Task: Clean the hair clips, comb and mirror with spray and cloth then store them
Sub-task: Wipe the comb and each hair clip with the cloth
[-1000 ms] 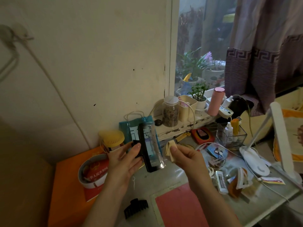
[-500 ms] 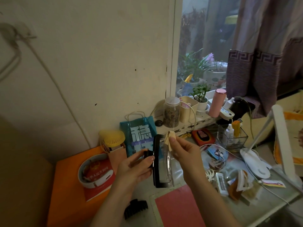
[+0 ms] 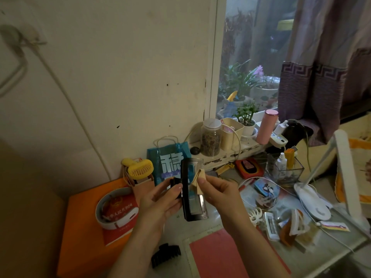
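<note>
Both hands met at the mirror [image 3: 190, 194], which stood upright above the red mat [image 3: 230, 255], long axis vertical. The left hand [image 3: 160, 201] gripped its black left edge; the right hand [image 3: 218, 189], equally near, pinched a folded cloth [image 3: 198, 177] against its glass face, likely for wiping.

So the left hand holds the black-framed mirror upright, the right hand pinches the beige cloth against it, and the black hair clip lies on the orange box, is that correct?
Not quite. In the head view the black hair clip lies on the grey table, beside the orange box, not on it. The left hand does hold the mirror upright, and the right hand pinches the beige cloth against it.
</note>
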`<state>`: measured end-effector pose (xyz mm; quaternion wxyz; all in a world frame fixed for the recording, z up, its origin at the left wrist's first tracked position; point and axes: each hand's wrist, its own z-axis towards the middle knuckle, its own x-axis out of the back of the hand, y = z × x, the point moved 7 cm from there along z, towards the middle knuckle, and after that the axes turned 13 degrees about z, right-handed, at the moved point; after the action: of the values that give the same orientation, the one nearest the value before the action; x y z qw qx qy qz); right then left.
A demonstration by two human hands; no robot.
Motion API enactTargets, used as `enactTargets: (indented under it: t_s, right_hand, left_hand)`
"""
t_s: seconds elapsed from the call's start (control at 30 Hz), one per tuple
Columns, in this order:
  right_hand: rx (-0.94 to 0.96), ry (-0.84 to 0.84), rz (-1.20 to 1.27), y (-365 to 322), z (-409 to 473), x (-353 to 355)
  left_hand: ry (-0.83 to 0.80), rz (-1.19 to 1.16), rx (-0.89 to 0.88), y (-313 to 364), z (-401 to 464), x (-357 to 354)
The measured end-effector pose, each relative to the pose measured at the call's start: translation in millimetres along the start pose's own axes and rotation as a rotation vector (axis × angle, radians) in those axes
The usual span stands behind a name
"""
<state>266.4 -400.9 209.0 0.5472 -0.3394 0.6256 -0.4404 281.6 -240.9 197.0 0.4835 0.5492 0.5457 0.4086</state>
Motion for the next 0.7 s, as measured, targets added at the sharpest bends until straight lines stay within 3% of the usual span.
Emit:
enactTargets:
  t_s: [0.7]
  right_hand:
    - [-0.160,-0.044,0.016,31,-10,0]
  left_hand:
    - [0.073,-0.125,-0.043,4,7,5]
